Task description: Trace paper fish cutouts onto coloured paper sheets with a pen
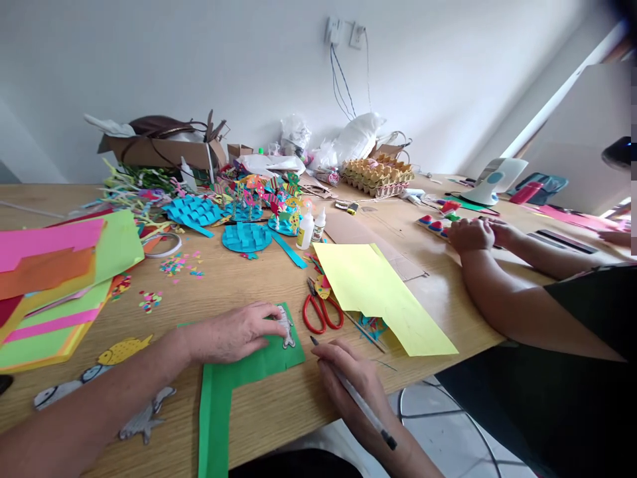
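I am looking down on a wooden table point(249, 282), with a co-worker's forearm point(492, 285) resting along its right side, apart from my own hands. At the left, a paper stack point(54, 272) is lying fanned, which is probably leaving each colour easy to pick. A yellow sheet point(383, 295) is slanting across the right, seemingly pushed aside for room. Nearest me, a green sheet point(253, 368) is lying on the table, its long strip hanging toward the edge. My left hand point(239, 332) is reaching over it, fingers bent and parted, not closing around anything; the fingertips are touching a grey fish point(286, 325) near the sheet's right end, and I am judging that they are pressing it so it cannot slip. My right hand point(353, 372) is gripping a pen point(359, 402) between closed fingers, its tip pointing toward the fish but standing just off the sheet, as if for a clear view of the outline. Red-handled scissors point(313, 297) are lying beyond the pen, likely within reach, while a yellow fish point(124, 350) is resting beyond my left forearm and tiny confetti point(150, 301) is sitting farther back.
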